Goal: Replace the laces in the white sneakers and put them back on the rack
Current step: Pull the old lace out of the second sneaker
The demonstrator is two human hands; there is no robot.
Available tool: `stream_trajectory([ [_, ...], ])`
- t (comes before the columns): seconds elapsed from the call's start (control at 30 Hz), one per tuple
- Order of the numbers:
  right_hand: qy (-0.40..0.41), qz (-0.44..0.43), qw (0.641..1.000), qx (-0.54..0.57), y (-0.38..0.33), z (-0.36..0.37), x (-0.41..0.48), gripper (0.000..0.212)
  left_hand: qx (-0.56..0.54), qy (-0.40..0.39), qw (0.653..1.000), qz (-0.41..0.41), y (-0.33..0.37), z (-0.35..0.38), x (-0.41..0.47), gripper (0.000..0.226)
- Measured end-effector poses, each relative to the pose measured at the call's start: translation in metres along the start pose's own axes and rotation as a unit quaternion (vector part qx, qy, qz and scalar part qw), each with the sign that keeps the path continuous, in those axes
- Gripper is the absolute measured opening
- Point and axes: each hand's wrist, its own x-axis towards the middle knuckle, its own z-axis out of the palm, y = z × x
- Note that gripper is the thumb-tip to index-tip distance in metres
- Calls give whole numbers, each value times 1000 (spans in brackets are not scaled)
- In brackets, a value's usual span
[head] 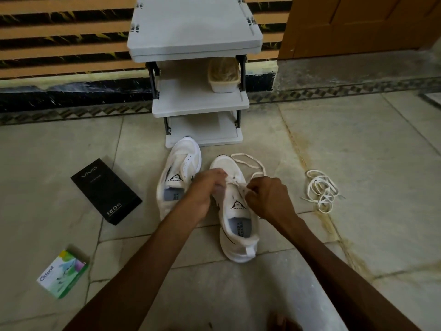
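Two white sneakers stand side by side on the floor, toes toward the white shoe rack (200, 103). The left sneaker (177, 177) has bare eyelets and no lace. On the right sneaker (238, 211), a white lace (248, 161) runs through the front eyelets and loops out past the toe. My left hand (205, 189) grips the upper of the right sneaker at its eyelets. My right hand (267, 197) pinches the lace just beside those eyelets. A loose bundle of white lace (321, 191) lies on the floor to the right.
A black phone box (106, 191) lies left of the sneakers and a green and white carton (63, 273) sits nearer at the far left. A beige container (223, 75) stands on the rack's middle shelf. A wooden door (358, 22) is at the back right.
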Motion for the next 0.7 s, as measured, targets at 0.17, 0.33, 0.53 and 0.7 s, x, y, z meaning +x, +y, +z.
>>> stream_trajectory([
  [0.17,24,1,999,47,1,4,-2,22,179,14,981,74,3,-13,7,26],
  [0.33,17,-9,1000,-1,-4,9,0,24,430,-9,853,295,11,-10,9,22],
  [0.53,-7,13,1000,15,-4,4,2,20,-353,3,935,19,18,-13,11,17],
  [0.7,-11,23,1000,14,-8,6,2,20,452,-5,853,261,3,-16,19,23],
])
